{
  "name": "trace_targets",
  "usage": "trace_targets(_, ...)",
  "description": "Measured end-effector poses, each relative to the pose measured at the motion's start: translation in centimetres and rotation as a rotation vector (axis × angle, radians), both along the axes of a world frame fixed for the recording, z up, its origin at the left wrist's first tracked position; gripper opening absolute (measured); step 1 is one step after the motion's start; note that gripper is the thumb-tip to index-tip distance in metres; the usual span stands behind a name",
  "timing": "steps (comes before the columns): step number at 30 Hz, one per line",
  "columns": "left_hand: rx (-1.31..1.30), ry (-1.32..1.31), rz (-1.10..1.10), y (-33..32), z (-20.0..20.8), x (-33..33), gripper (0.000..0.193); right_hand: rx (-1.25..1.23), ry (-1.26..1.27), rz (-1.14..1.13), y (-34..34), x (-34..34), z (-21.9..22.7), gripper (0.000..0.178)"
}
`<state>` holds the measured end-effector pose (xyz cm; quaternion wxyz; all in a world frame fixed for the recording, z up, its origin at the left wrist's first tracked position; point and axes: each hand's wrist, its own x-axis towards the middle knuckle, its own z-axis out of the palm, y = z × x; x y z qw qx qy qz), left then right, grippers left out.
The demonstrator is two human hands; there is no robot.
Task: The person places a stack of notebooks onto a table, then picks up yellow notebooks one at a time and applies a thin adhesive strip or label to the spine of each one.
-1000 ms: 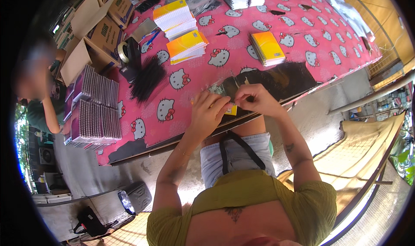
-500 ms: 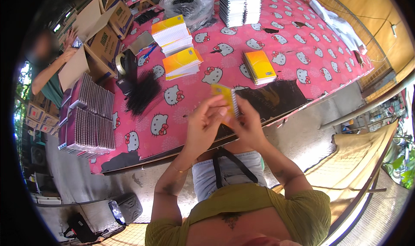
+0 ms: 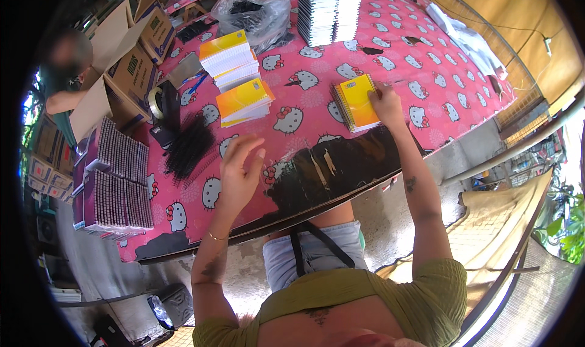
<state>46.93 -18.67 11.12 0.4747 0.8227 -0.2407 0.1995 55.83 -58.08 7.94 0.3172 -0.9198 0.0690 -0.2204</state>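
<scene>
My right hand (image 3: 387, 104) pinches the right edge of a yellow spiral notebook (image 3: 358, 100) at the top of a small pile. The notebook's wire binding runs along its left side. My left hand (image 3: 241, 169) hovers over the near part of the table, fingers apart and slightly curled, holding nothing. Close to it lies a heap of black binding coils (image 3: 189, 147). Beyond the left hand are stacks of yellow-orange covered booklets, a nearer one (image 3: 245, 103) and a farther one (image 3: 225, 55).
Purple-covered spiral notebooks (image 3: 116, 191) stand piled at the left, near open cardboard boxes (image 3: 131, 72) where another person is. A tape dispenser (image 3: 163, 112) sits beside the coils. Tall white notebook stacks (image 3: 328, 14) and a clear plastic bag (image 3: 256, 21) are at the back.
The yellow notebook held between both hands has gone to the pile at the right with my right hand. My left hand has let go and moved left.
</scene>
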Motion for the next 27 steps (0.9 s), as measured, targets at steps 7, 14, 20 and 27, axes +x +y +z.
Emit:
trace_targets(7, 0.108, -0.123, 0.028, 1.3, -0.3, 3.4, 0.022, -0.202, 0.061, -0.077, -0.1, 0.9, -1.4, 0.037)
trace_targets(14, 0.446, -0.437, 0.224, 2.9, -2.0, 10.6, 0.03, -0.484, 0.051, -0.091, 3.3, 0.5, 0.4, 0.067)
trace_targets(20, 0.633, -0.368, 0.216, 4.7, -4.8, 12.8, 0.025, -0.536, 0.307, 0.106, 6.4, 3.4, 1.3, 0.086)
trace_targets(27, 0.637, -0.38, 0.227, 4.1, -3.8, 11.8, 0.024, -0.46, 0.535, 0.158, 6.1, 4.8, 2.2, 0.081)
